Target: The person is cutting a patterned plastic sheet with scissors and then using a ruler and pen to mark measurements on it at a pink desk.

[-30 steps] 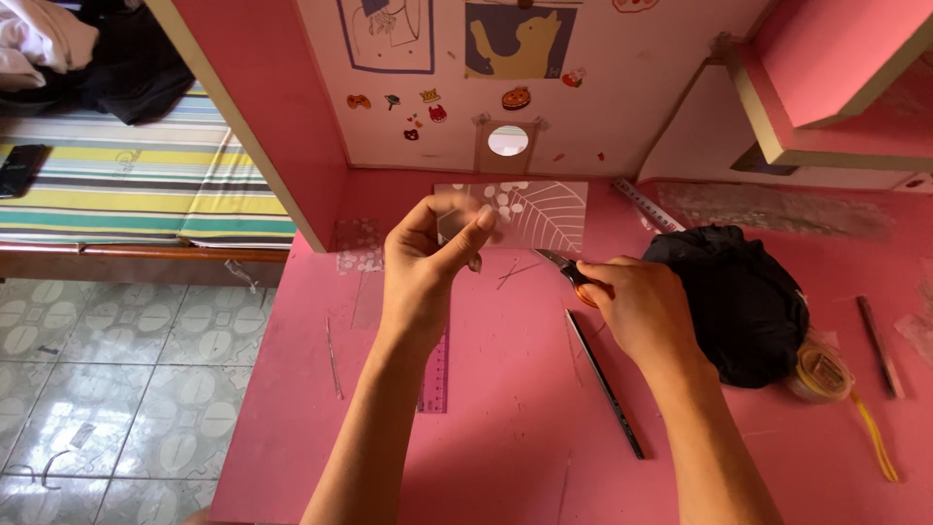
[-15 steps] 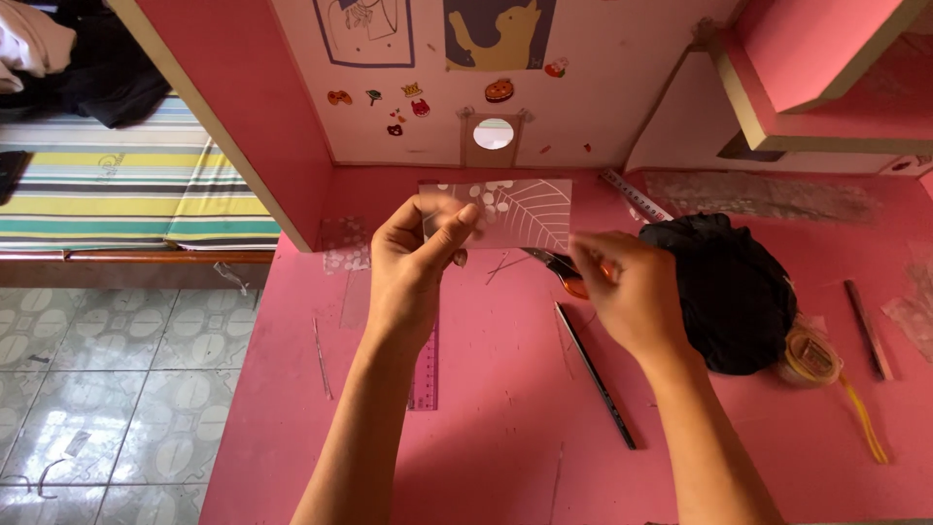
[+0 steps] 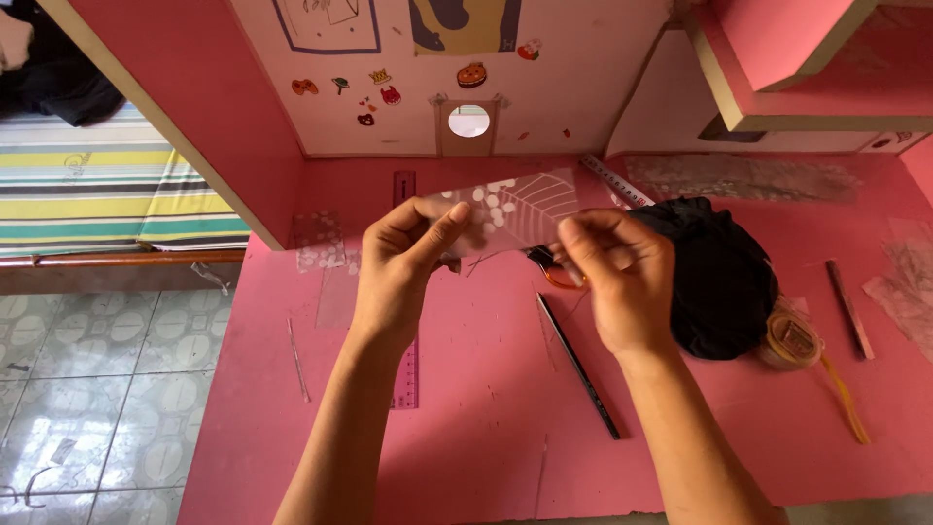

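Observation:
Above the pink desk (image 3: pixel 486 428), both my hands hold a clear plastic sheet (image 3: pixel 515 209) printed with white dots and a leaf pattern. My left hand (image 3: pixel 403 267) pinches its left end between thumb and fingers. My right hand (image 3: pixel 617 282) grips its right end. Just under my right hand, a pair of scissors with orange handles (image 3: pixel 549 270) lies on the desk, partly hidden by my fingers.
A black stick (image 3: pixel 578 365) and a pink ruler (image 3: pixel 406 374) lie below my hands. To the right are a black cloth (image 3: pixel 719 277), a tape roll (image 3: pixel 792 340), a yellow strip (image 3: pixel 847 403) and a brown stick (image 3: pixel 847 306). Clear plastic scraps (image 3: pixel 319 243) lie at left. A striped bed (image 3: pixel 97 199) and tiled floor (image 3: pixel 87 389) are beyond the desk's left edge.
My right hand has left the scissors and taken the sheet's right end. The sheet is now lifted off the desk between both hands.

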